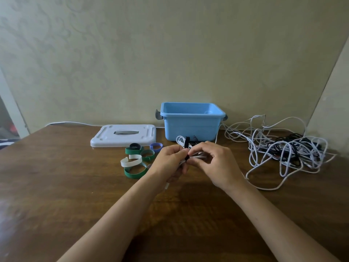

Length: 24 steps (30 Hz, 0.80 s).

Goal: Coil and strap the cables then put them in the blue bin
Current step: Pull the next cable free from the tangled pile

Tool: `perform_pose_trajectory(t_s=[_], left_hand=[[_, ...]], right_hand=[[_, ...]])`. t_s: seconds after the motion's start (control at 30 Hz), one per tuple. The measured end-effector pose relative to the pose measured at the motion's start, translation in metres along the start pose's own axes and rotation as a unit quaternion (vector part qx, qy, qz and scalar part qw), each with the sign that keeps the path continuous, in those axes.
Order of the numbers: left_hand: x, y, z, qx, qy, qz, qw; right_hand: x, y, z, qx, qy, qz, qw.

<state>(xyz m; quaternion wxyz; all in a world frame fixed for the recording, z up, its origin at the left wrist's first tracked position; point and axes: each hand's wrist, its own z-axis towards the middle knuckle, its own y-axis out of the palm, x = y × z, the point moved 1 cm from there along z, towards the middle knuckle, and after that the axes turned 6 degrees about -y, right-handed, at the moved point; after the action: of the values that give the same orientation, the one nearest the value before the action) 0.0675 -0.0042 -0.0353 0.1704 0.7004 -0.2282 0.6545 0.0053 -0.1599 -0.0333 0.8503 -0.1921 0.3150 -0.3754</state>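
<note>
We pinch a black strap (pixel 187 146) round the first white coil (pixel 196 156) with left hand (pixel 168 159) and right hand (pixel 213 163); the tangled cable heap (pixel 287 148) at right waits, and nothing shows in the blue bin (pixel 192 120).

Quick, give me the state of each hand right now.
Left hand: grips the coiled white cable.
Right hand: pinches the black strap around that same coil.

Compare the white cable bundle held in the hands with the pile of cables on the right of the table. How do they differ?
The held bundle is gathered tight with a black strap round it; the cable pile sprawls loose and tangled. The bundle is gripped by the left hand and right hand; the pile lies untouched. Both include white cable.
</note>
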Motion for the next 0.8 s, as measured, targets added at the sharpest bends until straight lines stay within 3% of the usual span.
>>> perform_pose_trajectory(t_s=[0.3,0.53,0.7,0.8], left_hand=[[-0.002,0.006,0.001,0.049,0.029,0.003,0.998],[-0.001,0.009,0.001,0.09,0.043,0.009,0.995],[0.0,0.005,-0.001,0.081,0.084,0.085,0.99],[0.001,-0.001,0.0,0.096,0.148,0.213,0.961]], right_hand=[[0.007,0.0,0.0,-0.019,0.002,-0.023,1.0],[0.016,0.002,-0.001,-0.012,0.132,0.073,0.988],[0.019,0.001,0.0,-0.02,0.18,0.106,0.978],[0.016,0.0,0.001,-0.035,0.225,0.162,0.96]])
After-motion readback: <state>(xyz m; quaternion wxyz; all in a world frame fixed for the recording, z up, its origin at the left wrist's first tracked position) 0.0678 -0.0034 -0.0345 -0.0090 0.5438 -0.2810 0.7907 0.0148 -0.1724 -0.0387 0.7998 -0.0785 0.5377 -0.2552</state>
